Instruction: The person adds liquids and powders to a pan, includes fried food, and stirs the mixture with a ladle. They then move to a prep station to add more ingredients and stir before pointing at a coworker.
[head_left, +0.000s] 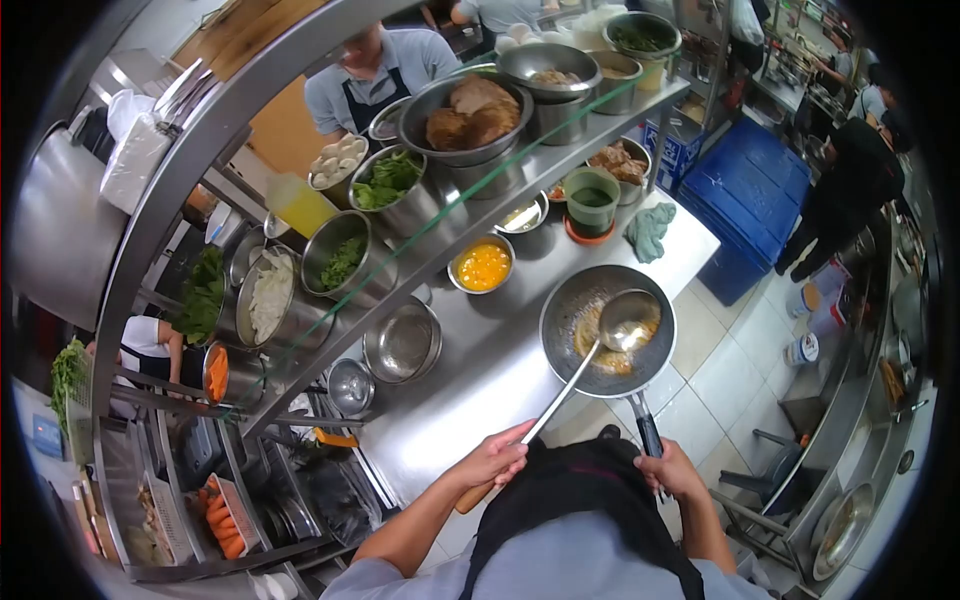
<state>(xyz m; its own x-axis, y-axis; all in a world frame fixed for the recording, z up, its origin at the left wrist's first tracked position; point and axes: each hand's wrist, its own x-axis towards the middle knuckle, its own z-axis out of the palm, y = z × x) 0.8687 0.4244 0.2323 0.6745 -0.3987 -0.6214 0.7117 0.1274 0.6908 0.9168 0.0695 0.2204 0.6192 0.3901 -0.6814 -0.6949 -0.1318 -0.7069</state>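
Note:
My left hand (493, 457) is closed around the long handle of a metal ladle (628, 322), near its wooden end. The ladle's bowl rests in or just over a dark frying pan (556, 320). A little brown liquid with bits in it (590, 345) coats the pan's bottom. My right hand (670, 470) grips the pan's black handle, holding the pan at the edge of the steel counter (465, 385). Beyond the pan stands a bowl of beaten egg (482, 266). Whether the pan touches the counter is hard to tell.
A steel shelf (470, 225) above the counter bears several containers of greens, meat and eggs. Empty metal bowls (402, 342) stand on the counter at left. A green cloth (650, 232) lies near the far corner. A blue bin (745, 190) stands beyond. Other people work behind the shelf and at right.

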